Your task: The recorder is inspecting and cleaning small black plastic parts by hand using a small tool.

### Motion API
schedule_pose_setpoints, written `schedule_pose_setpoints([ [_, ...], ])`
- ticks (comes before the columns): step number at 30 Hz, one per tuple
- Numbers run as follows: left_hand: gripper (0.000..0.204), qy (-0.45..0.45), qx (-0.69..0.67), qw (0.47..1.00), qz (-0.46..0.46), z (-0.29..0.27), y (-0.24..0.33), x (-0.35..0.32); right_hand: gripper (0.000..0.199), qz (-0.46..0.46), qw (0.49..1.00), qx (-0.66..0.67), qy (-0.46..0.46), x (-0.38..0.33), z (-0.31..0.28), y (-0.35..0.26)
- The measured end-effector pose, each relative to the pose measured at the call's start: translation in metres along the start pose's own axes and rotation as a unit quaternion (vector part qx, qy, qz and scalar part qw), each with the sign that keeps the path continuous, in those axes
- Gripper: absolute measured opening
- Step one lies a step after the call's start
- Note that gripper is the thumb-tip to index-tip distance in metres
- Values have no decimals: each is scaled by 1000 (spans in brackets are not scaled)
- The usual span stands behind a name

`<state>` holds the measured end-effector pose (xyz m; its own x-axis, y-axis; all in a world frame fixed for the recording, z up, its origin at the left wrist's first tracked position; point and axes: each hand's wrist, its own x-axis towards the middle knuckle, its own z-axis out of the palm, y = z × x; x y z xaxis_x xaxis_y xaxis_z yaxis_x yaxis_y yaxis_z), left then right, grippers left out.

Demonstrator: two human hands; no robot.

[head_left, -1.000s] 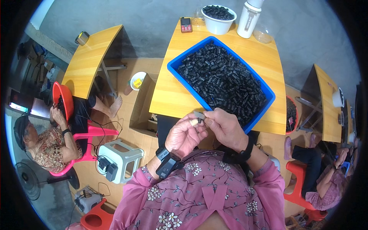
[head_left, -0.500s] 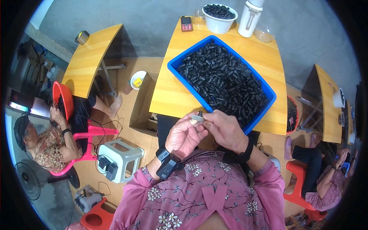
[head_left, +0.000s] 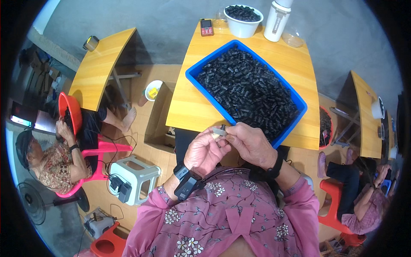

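Note:
My left hand (head_left: 203, 150) and my right hand (head_left: 253, 144) meet just in front of the table's near edge. Between their fingertips sits a small flat pale-grey piece (head_left: 219, 132), with a small black part (head_left: 222, 127) standing up against it. Both hands are closed in a pinch there; which fingers grip which part is hard to make out. Right beyond them, a blue tray (head_left: 208, 92) is heaped with small black plastic parts (head_left: 248, 83). It lies at an angle on the yellow wooden table (head_left: 188, 118), its near corner beside my right hand.
At the table's back stand a white tub (head_left: 242, 28) of black parts, a red phone (head_left: 206, 28), a white flask (head_left: 277, 21) and a clear container (head_left: 293, 37). Left of the table are a cardboard box (head_left: 157, 120) and a pale stool (head_left: 136, 175). Other people sit at both sides.
The view has shifted very slightly. My hands keep the same pinch on the small piece, with hardly any visible movement.

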<state>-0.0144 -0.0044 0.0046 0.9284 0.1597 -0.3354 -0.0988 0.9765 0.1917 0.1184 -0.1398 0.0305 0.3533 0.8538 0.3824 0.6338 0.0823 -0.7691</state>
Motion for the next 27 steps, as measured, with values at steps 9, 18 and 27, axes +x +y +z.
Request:
schedule_pose_setpoints([
  [9,25,12,25,1000,2,0,0,-1,17,2,1000,-14,19,1,-1,1],
  [18,29,11,5,1000,5,-2,2,0,18,-2,1000,-20,9,-3,3,1],
  [27,27,8,6,1000,-1,-1,3,1,16,-3,1000,-18,7,0,2,2],
])
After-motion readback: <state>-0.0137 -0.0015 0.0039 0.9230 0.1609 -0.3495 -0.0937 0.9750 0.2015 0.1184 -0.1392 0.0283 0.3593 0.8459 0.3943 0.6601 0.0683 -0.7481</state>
